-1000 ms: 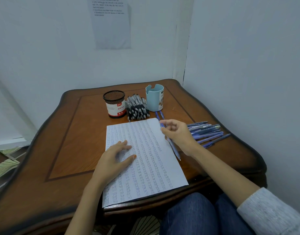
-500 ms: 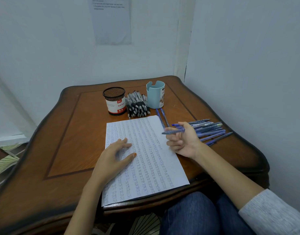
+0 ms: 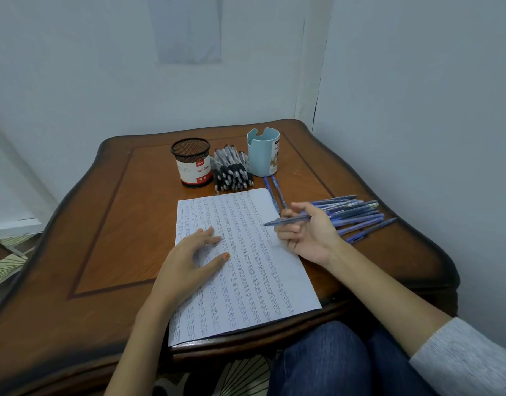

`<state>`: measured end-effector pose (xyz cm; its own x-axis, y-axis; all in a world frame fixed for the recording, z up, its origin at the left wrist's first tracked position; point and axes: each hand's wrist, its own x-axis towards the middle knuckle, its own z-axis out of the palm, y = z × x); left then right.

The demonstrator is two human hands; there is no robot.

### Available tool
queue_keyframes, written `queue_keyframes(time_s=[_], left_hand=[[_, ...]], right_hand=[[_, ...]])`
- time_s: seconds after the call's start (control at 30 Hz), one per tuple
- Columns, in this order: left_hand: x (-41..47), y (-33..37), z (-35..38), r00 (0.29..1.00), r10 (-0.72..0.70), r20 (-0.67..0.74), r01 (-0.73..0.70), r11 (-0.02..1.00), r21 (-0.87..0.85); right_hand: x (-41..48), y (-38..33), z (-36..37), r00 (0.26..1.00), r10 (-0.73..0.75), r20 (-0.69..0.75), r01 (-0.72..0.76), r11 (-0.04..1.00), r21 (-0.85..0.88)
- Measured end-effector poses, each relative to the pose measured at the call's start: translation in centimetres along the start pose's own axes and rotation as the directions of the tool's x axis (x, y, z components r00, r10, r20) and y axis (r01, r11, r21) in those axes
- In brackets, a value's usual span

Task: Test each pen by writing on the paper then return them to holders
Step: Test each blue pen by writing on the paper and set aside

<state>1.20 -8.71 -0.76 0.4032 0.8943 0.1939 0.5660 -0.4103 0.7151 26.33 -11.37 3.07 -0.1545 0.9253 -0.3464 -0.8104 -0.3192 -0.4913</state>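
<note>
Black pens (image 3: 233, 174) lie heaped between the mesh holder (image 3: 191, 164) and the blue holder (image 3: 262, 155). The right hand (image 3: 309, 235) pinches a blue pen (image 3: 277, 222); the left hand (image 3: 188, 261) rests flat on the paper (image 3: 254, 281).

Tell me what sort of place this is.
Probably a corner of a plain room, home or small office: a wooden table set against bare pale walls, with a printed notice stuck on one.

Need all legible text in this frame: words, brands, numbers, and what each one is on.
"Ball Pen": on the white label of the black mesh holder, as far as it shows.
Small red tag above that on the same label: too blurred to read.
Label on the blue holder: blurred, unreadable.
Sheet on the wall: print too small to read.
Paper: rows of handwriting, too small to read.
</note>
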Motion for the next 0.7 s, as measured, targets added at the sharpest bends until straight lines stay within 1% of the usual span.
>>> queue_keyframes(time_s=[0.07, 0.13, 0.17, 0.23, 0.3, 0.33, 0.43, 0.5, 0.53, 0.57, 0.63, 0.7], left_hand=[[0.0, 0.0, 0.0, 1.0, -0.001, -0.001, 0.001, 1.0, -0.005], [0.0, 0.1, 0.0, 1.0, -0.003, 0.001, 0.003, 1.0, -0.009], [0.0, 0.1, 0.0, 1.0, -0.005, 0.001, 0.005, 1.0, -0.011], [-0.1, 0.1, 0.0, 1.0, -0.009, 0.001, 0.009, 1.0, -0.012], [-0.1, 0.1, 0.0, 1.0, -0.01, 0.0, 0.01, 1.0, -0.008], [-0.1, 0.2, 0.0, 1.0, -0.009, 0.0, 0.009, 1.0, -0.004], [-0.1, 0.3, -0.1, 1.0, -0.011, 0.0, 0.011, 1.0, 0.001], [-0.1, 0.4, -0.1, 1.0, -0.011, -0.002, 0.011, 1.0, -0.004], [-0.1, 0.4, -0.1, 1.0, -0.01, -0.002, 0.01, 1.0, -0.007], [-0.1, 0.4, 0.0, 1.0, -0.01, -0.003, 0.01, 1.0, -0.009], [-0.2, 0.4, -0.1, 1.0, -0.01, -0.003, 0.01, 1.0, -0.01], [-0.2, 0.5, 0.0, 1.0, -0.012, -0.002, 0.012, 1.0, -0.012]], right_hand=[[0.1, -0.2, -0.4, 1.0, -0.01, -0.009, 0.008, 0.981, -0.193], [0.2, -0.3, -0.6, 0.999, -0.044, -0.033, 0.026, 0.909, -0.415], [0.1, -0.2, -0.5, 0.996, -0.081, -0.042, 0.049, 0.862, -0.504], [0.1, 0.0, -0.4, 0.975, -0.222, -0.021, 0.156, 0.746, -0.648], [0.3, 0.4, -0.7, 0.928, -0.368, 0.048, 0.269, 0.578, -0.77], [0.4, 0.7, -0.9, 0.905, -0.416, 0.09, 0.312, 0.504, -0.806], [0.7, 1.6, -1.0, 0.851, -0.502, 0.153, 0.381, 0.39, -0.838], [0.9, 1.8, -0.9, 0.829, -0.529, 0.182, 0.381, 0.297, -0.876], [0.9, 1.9, -0.8, 0.827, -0.528, 0.193, 0.377, 0.266, -0.887], [1.0, 1.8, -0.9, 0.83, -0.525, 0.189, 0.367, 0.259, -0.893], [1.0, 1.7, -0.9, 0.828, -0.543, 0.14, 0.346, 0.297, -0.89], [1.1, 1.7, -1.0, 0.795, -0.601, 0.081, 0.325, 0.309, -0.894]])
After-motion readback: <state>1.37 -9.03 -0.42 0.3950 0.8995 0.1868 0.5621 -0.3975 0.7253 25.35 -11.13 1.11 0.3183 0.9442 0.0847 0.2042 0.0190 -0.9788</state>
